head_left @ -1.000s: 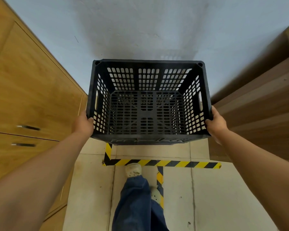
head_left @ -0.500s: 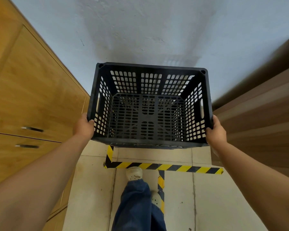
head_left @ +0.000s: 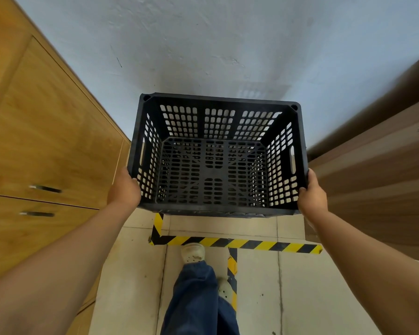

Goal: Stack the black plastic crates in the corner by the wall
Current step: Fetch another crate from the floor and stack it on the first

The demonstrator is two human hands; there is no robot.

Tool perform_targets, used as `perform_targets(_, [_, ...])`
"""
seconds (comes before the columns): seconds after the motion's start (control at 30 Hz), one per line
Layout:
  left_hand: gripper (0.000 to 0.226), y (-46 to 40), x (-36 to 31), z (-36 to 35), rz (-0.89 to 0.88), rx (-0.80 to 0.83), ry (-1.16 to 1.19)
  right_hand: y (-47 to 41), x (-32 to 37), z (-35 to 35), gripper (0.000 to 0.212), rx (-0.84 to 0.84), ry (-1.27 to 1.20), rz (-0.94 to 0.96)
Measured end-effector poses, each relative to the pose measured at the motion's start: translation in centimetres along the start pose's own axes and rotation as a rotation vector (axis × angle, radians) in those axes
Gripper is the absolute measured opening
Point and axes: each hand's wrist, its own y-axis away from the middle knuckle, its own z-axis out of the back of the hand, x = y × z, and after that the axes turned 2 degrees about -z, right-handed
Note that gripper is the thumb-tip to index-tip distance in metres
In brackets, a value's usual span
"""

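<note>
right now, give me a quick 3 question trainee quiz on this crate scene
1. True or false: the black crate has items inside.
2. Which hand holds the crate's side nearest the wooden cabinet? A) left hand B) right hand
3. Fill in: the floor tape is striped black and ____.

Key: 1 false, it is empty. 2 A, the left hand; the right hand grips the opposite side. 3 yellow.
</note>
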Motion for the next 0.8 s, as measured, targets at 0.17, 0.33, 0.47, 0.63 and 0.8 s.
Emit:
perform_targets(0.17, [0.074, 0.8, -0.1, -1.3, -0.096, -0.071, -0.191, 0.1, 0.1, -0.9, 0.061, -0.071, 0.128, 0.082])
perform_targets(0.33, [0.077, 0.7, 0.4, -2.3, -0.191, -0.18, -0.454, 0.2, -0.3, -2.6, 0.076, -0.229, 0.371, 0.152])
perform_targets(0.47, [0.075, 0.1, 0.2, -2.4, -0.262, -0.186, -0.564, -0.3, -0.1, -3.0, 0.076, -0.244, 0.364, 0.165])
perform_targets(0.63, [0.078, 0.0, -0.1, -2.1, -0.262, -0.15, -0.618, 0.1, 0.3, -2.9, 0.077, -0.236, 0.432, 0.17])
perform_targets(0.8, [0.084, -2.0, -1.3, -1.0, -0.445, -0.078, -0.72, -0.5, 1.1, -2.2, 0.082, -0.203, 0.528, 0.146])
